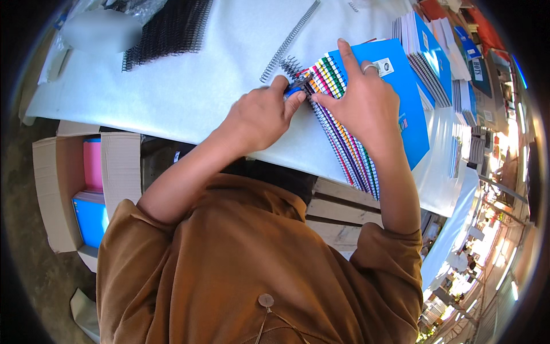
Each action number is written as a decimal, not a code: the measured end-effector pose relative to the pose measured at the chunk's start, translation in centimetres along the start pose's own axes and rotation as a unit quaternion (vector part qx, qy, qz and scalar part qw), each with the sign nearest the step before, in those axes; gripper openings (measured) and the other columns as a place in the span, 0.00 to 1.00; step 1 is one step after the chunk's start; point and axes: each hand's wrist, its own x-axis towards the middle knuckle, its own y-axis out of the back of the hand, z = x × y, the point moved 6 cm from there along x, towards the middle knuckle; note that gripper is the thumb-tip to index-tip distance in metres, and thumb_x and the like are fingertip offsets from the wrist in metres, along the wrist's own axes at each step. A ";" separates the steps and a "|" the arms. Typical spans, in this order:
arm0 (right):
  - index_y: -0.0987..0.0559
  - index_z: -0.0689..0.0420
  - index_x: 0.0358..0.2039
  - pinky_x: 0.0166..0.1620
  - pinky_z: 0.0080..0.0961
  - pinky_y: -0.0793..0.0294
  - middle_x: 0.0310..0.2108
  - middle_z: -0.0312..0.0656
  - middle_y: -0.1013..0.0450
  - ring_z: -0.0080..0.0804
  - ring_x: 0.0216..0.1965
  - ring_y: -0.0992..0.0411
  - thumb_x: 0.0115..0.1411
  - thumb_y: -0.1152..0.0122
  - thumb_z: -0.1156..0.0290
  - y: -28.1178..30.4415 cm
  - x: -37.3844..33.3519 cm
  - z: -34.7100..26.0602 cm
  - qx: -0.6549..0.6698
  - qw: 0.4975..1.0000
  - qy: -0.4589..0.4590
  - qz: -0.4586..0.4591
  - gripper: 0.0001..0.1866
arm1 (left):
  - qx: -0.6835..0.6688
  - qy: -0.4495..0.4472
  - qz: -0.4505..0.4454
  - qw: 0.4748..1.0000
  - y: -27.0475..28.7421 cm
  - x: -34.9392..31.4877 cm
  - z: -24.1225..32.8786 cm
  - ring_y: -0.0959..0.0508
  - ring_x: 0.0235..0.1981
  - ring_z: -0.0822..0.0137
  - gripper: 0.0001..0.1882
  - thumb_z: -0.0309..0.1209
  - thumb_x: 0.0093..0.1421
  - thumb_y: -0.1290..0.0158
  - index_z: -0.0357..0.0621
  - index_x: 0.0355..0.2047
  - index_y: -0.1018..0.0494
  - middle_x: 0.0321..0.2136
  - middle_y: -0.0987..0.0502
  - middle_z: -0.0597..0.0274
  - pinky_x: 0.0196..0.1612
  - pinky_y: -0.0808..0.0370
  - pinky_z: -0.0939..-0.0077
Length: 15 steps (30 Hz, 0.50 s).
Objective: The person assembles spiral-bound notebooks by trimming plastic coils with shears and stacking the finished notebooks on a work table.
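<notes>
A blue-covered notebook [413,135], its page edge striped in several colours, lies at the table's near edge. Along its left side runs a dark spiral binding coil [290,64], with the far end sticking out past the cover. My left hand [259,116] is closed around small pliers [299,86] with blue on the handle; their jaws are at the coil near the notebook's far left corner. My right hand [366,100], a ring on one finger, lies spread over the cover, thumb beside the coil and index finger stretched away from me. Whether the jaws grip the wire is hidden.
A loose coil [291,40] lies on the white-covered table [229,63] beyond my hands. Several black coils [172,31] are bunched at the far left. Stacked spiral notebooks [432,60] stand at right. Below the table's left edge, a cardboard box [57,189] holds blue and pink items.
</notes>
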 end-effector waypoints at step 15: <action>0.27 0.58 0.48 0.20 0.18 0.40 0.21 0.37 0.33 0.19 0.17 0.41 0.56 0.38 0.68 6.8 -2.8 -6.4 0.460 0.859 0.080 0.211 0.20 | -0.604 -0.055 0.134 0.784 4.2 -1.9 -3.1 0.31 0.49 0.58 0.20 0.44 0.65 0.59 0.42 0.49 0.34 0.42 0.29 0.56 0.55 0.38 0.63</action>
